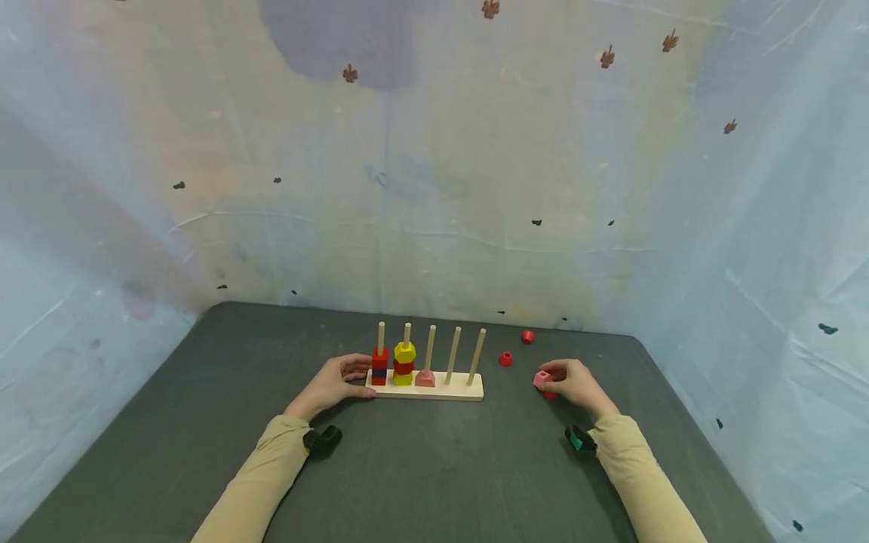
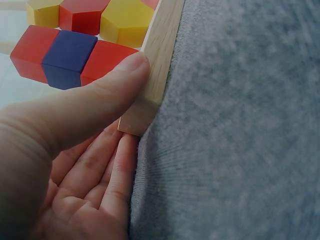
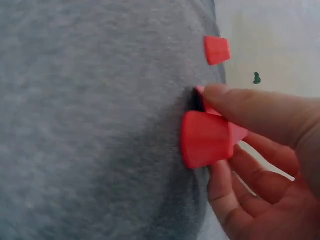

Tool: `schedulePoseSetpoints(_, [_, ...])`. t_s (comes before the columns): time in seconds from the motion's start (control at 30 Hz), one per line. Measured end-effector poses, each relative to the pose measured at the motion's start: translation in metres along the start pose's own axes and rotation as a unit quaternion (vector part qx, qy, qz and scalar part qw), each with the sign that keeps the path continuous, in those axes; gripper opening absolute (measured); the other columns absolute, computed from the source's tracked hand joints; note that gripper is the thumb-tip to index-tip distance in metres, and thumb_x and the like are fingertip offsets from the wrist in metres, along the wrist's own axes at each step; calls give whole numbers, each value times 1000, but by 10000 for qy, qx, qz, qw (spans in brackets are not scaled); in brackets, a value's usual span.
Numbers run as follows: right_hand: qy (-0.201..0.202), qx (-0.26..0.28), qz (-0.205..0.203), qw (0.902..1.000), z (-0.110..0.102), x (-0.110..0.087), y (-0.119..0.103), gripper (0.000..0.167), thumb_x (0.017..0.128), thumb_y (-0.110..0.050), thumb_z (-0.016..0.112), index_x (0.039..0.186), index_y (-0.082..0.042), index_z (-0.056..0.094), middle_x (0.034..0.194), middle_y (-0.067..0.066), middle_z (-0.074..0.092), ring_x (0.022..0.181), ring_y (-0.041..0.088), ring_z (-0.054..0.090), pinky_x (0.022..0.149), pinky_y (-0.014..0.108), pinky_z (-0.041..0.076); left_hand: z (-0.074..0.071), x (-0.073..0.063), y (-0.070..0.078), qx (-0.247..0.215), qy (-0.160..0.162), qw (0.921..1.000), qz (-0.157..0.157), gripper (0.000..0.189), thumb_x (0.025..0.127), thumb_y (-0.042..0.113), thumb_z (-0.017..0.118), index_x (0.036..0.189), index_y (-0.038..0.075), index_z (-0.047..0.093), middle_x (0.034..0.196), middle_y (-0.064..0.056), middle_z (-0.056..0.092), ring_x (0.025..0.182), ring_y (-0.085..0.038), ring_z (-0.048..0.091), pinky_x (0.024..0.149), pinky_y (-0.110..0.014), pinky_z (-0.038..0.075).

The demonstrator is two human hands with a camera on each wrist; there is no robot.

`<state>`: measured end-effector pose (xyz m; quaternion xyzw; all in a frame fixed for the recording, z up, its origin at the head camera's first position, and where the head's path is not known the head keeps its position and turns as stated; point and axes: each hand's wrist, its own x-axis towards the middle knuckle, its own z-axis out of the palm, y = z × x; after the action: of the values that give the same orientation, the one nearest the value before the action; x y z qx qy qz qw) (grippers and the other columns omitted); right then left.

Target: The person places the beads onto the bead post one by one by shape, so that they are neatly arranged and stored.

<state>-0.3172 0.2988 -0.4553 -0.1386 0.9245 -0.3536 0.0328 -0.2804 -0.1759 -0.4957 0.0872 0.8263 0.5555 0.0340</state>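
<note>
A wooden peg board (image 1: 434, 392) with several upright pegs stands on the dark table. Its leftmost peg carries red and blue square blocks (image 1: 379, 367); the adjacent one has yellow and red blocks (image 1: 404, 363). One pink block (image 1: 425, 379) sits at the foot of the middle peg. My left hand (image 1: 337, 381) grips the board's left end, the thumb (image 2: 115, 85) pressing the base near the lowest red block. Over at the right, my right hand (image 1: 573, 383) pinches a small pink block (image 1: 541, 378). Right beside that lies a red tapered block (image 3: 206, 140), partly hidden in the head view.
Two more red blocks, one nearer (image 1: 505, 359) and one farther back (image 1: 527, 336), lie between the board and my right hand. A pale patterned sheet (image 1: 434, 188) hangs behind the table (image 1: 434, 475) and along its sides.
</note>
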Motion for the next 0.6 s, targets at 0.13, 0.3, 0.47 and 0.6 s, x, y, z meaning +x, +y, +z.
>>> schedulePoseSetpoints(0.13, [171,49,-61,9998,3,-1,1,38,83,-15,76,113,5,65,100,14,68,90,26,64,71,35,55,1,1,-1,-86,-2,10000,-40,67,70,17,86,130,5,57,130,-14,56,118,-30,53,101,-44,44])
schedulePoseSetpoints(0.3, [251,84,-56,9996,7,-1,2,31,82,-18,78,104,1,67,94,10,66,84,23,63,68,33,54,1,1,0,-45,8,10000,-63,68,70,16,86,130,5,56,130,-14,56,118,-30,54,101,-44,45])
schedulePoseSetpoints(0.47, [303,3,-13,9995,10,2,4,27,81,-20,79,99,-2,67,89,5,64,79,19,60,65,30,51,1,0,2,-14,24,10000,-51,66,71,16,85,129,5,57,130,-13,56,118,-30,54,101,-43,45])
schedulePoseSetpoints(0.6, [360,32,-36,9993,8,5,-1,25,83,-17,76,101,-2,68,91,7,65,80,20,61,63,29,52,0,-1,2,-16,-14,10000,-23,66,72,16,85,130,4,56,131,-14,55,119,-30,53,101,-43,44])
